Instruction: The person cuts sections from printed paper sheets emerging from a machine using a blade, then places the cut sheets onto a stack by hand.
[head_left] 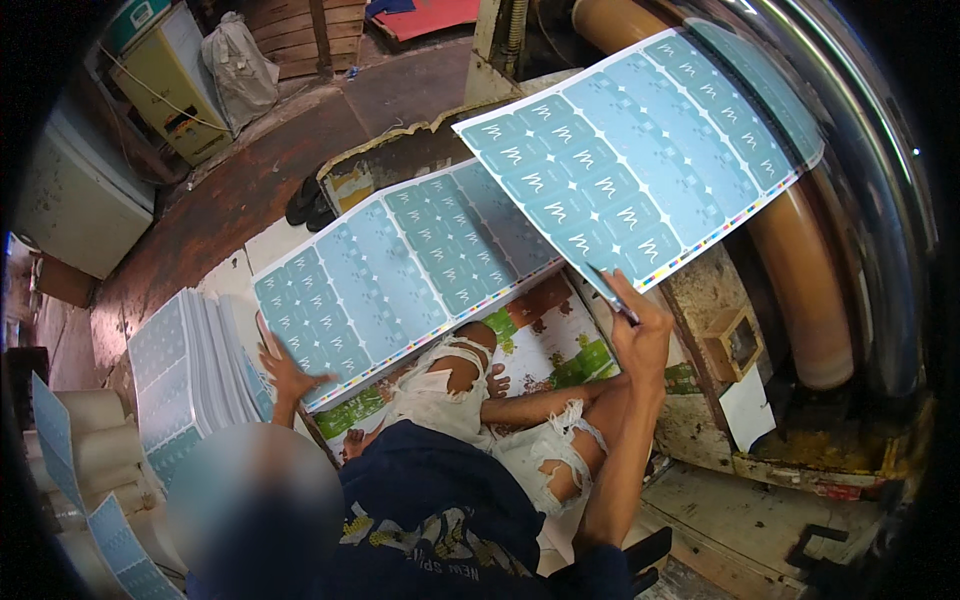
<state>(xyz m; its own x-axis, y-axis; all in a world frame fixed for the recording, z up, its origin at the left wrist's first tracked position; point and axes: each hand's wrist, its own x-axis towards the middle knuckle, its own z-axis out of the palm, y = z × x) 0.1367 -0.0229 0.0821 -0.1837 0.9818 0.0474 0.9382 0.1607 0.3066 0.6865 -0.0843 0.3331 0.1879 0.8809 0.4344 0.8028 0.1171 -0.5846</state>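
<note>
A large printed sheet (660,170), light blue and teal with a colour strip along its near edge, slopes down from a roller machine. My right hand (638,335) is at its near lower corner, closed on a slim, pointed, silvery tool (615,298); the fingers touch the sheet's edge. I cannot tell whether they also pinch the paper. Below and to the left lies another sheet of the same print (375,270), lengthwise in front of my knees. At its left end my left hand (290,372) rests with fingers spread, thumb by the near corner.
A thick stack of printed sheets (190,375) stands left of my left hand. The machine's shiny metal cylinder (895,230) and brown roller (810,290) curve along the right. A small wooden box (733,343) sits on the machine's frame. Dark footwear (310,205) lies beyond the sheets.
</note>
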